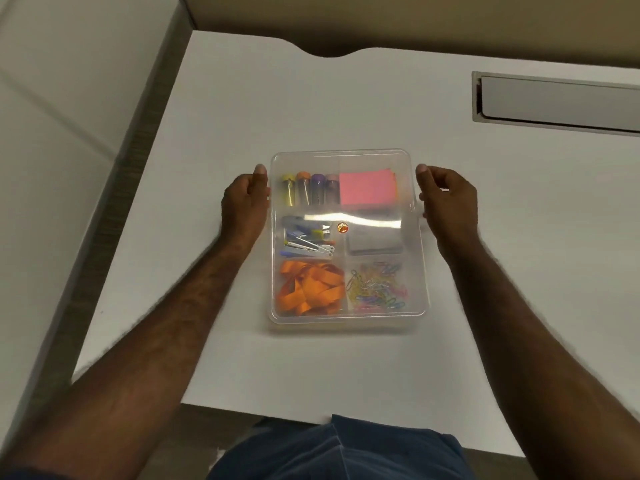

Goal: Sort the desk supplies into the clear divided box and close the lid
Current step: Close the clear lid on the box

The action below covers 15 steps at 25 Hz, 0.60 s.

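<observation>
On the white desk (311, 105) we see the clear divided box (420, 271) near the middle, its lid (346, 155) lying flat over 6 compartments. Through it we make out 4 capped tubes (310, 188), a pink sticky-note pad (367, 187), small staplers (306, 237), a pale paper block (375, 237), orange rubber bands (308, 289) and coloured paper clips (377, 285). Our left hand (244, 202) touches the box's left side, fingers loosely curled, and whether it grips we cannot tell. Our right hand (446, 199) sits just beside the right side, fingers loosely bent, holding nothing. A grey recessed slot (554, 102) lies at the far right of the desk, a pale partition (52, 98) along its left, and a beige wall (415, 22) behind.
</observation>
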### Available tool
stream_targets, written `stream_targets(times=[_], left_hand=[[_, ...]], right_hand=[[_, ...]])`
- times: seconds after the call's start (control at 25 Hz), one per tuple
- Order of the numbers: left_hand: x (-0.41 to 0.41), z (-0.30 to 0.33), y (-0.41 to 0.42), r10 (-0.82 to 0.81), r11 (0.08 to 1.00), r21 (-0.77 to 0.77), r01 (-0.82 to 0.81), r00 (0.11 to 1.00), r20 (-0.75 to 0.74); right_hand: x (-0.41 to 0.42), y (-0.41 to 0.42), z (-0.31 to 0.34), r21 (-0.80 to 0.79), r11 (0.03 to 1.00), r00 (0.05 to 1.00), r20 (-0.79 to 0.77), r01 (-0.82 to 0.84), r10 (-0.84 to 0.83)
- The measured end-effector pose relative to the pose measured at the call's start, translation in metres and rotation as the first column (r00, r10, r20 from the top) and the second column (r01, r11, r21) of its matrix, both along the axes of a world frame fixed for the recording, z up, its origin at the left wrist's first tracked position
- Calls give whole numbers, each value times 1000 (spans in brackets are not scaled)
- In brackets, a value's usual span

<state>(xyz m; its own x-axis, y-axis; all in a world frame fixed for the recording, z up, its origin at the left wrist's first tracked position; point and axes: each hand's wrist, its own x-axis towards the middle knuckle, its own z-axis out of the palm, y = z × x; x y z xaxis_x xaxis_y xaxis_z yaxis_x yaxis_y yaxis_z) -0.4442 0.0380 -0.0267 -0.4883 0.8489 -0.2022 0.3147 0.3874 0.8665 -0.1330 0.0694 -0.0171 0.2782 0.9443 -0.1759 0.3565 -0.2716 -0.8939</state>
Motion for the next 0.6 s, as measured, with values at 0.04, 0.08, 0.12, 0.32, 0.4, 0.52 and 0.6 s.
stream_targets(times=[0.04,0.08,0.12,0.32,0.4,0.52,0.6], left_hand=[[0,-1,18,-1,1000,-1,1,1000,-4],[1,-3,33,4,1000,-2,-4,1000,-4],[3,-6,45,16,1000,-1,-16,1000,10],[2,-24,72,31,1000,-6,-31,991,134],[3,-28,74,25,999,-31,-20,986,166],[7,-29,72,43,999,-28,-39,984,173],[9,-27,69,53,999,-6,-53,985,161]], right_hand=[[-4,15,0,-28,999,999,-34,-31,30],[-8,28,-1,-48,997,996,-74,-58,55],[-11,40,-3,-65,996,993,-107,-62,54],[-15,71,-10,-253,967,941,-326,0,-86],[-12,74,-13,-330,944,885,-447,-27,-131],[-12,80,-15,-398,917,822,-526,-8,-221],[-12,80,-14,-408,913,781,-570,1,-255]])
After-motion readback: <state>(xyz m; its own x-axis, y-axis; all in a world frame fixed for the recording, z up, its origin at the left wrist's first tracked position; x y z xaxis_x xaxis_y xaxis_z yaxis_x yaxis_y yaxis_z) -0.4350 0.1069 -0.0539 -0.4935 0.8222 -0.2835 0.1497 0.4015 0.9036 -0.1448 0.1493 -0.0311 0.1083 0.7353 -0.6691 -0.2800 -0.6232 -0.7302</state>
